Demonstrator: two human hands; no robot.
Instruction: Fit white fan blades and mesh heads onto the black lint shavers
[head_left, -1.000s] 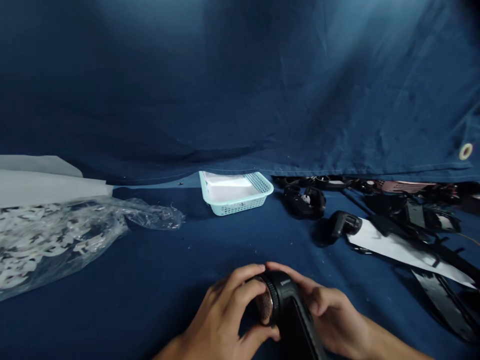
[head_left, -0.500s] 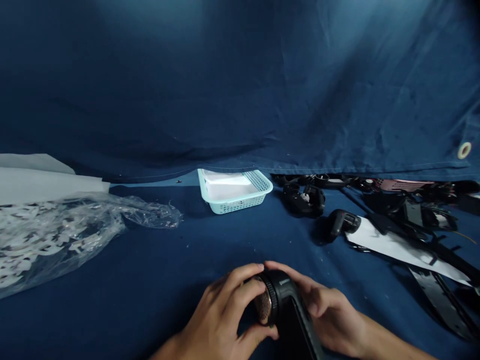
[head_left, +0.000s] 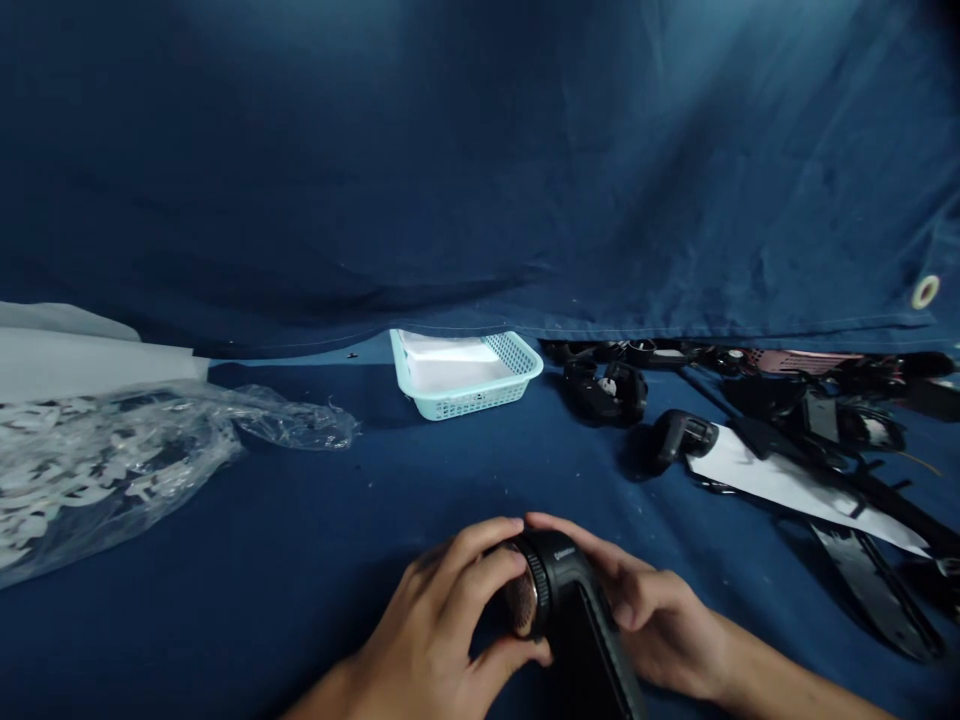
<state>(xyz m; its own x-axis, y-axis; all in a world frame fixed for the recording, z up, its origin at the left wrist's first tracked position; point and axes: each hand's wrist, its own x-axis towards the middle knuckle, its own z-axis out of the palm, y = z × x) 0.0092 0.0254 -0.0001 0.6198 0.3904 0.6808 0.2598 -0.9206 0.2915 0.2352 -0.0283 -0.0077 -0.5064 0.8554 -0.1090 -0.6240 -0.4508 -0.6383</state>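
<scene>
A black angled device (head_left: 581, 590) with a ribbed ring and a round, perforated, coppery face (head_left: 521, 598) is held at the bottom centre of the head view. My left hand (head_left: 442, 610) curls its fingers and thumb around the ribbed ring, over part of the coppery face. From the other side, my right hand (head_left: 652, 610) grips the device's body, its index finger reaching over the top. The lower end of the device runs out of the frame.
A light blue basket (head_left: 480, 402) with white paper stands ahead. On the left lies a clear plastic bag of white pieces (head_left: 135, 460) beside white sheets (head_left: 90, 355). Black parts (head_left: 604, 390), another angled black housing (head_left: 679, 440) and a white strip (head_left: 802, 490) lie right.
The whole view has shifted slightly, with things appearing a little higher and further left. Both hands keep nearly the same hold on the device.
</scene>
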